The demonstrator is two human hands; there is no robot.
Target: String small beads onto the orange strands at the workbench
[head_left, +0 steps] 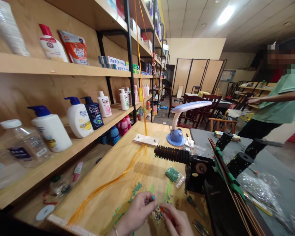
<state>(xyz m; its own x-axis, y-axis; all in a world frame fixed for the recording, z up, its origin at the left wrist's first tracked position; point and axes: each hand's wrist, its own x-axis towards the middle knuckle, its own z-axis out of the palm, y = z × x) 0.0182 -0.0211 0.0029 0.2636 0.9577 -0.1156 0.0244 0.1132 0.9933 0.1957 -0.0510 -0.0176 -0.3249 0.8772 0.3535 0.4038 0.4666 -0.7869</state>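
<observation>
My left hand (139,208) is near the table's front edge, thumb and fingers pinched together. A small blue bit shows by its fingertips, and what lies between them is too small to name. Beside it, my right hand (175,219) closes its fingers on a bunch of small multicoloured beads (158,213). Something red shows under the right fingers. Bright green strands (167,190) stand just beyond the bunch. Loose green beads (135,190) lie past my left hand, and a clear bag of green beads (172,173) is farther up.
Orange threads (108,183) run across the table from a white bar (146,140). A blue lamp (175,136) and a black device with a ribbed roller (172,154) stand ahead. Pliers (200,227) lie right. Shelves of bottles (80,117) line the left; a person (280,98) stands at right.
</observation>
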